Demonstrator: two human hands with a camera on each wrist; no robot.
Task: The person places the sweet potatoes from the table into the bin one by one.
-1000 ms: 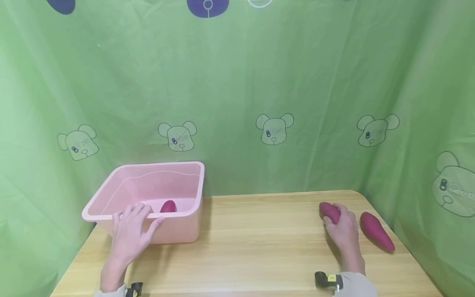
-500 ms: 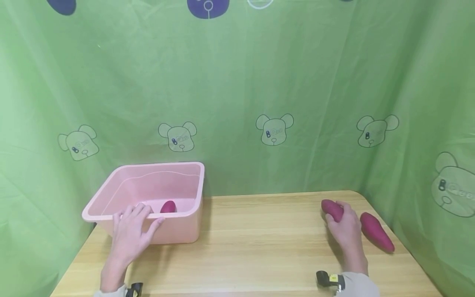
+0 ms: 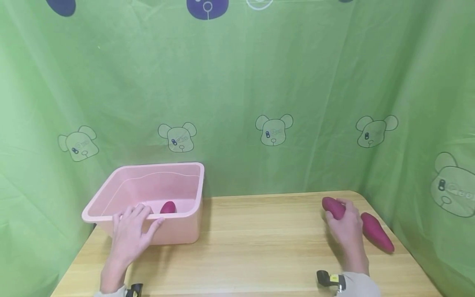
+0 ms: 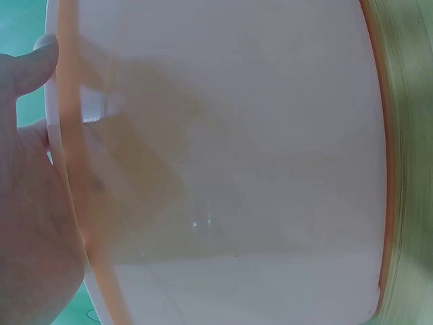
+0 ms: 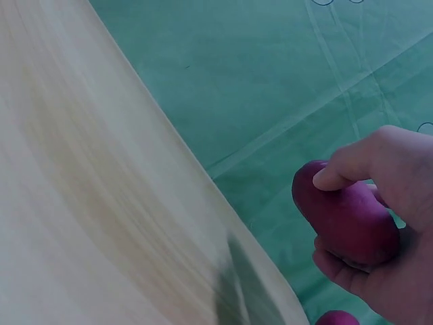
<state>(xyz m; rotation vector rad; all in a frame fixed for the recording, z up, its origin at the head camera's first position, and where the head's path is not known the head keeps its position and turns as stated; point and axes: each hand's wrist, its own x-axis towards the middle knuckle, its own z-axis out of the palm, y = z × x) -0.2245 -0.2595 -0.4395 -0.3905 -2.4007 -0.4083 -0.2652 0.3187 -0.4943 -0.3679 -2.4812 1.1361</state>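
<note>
On the left, my left hand (image 3: 130,233) grips the near rim of a pink plastic tub (image 3: 183,227), fingers over the edge and thumb outside. The left wrist view shows the tub's outer wall (image 4: 270,169) close up. Inside the tub a red-purple sweet potato (image 3: 168,207) is partly visible above the rim. My right hand (image 3: 348,227) holds another sweet potato (image 3: 333,207) on the right side; in the right wrist view, thumb and fingers wrap round that sweet potato (image 5: 348,220). Just right of this hand a longer sweet potato (image 3: 376,233) lies on the table.
The wooden table (image 3: 256,247) has its right edge close beyond the longer sweet potato. A green curtain (image 3: 237,82) with bear prints hangs behind and at both sides. The tub stands near the table's back left.
My right hand has shifted slightly right and farther back with its sweet potato, closer to the one on the table. The left hand and the tub have stayed in place.
</note>
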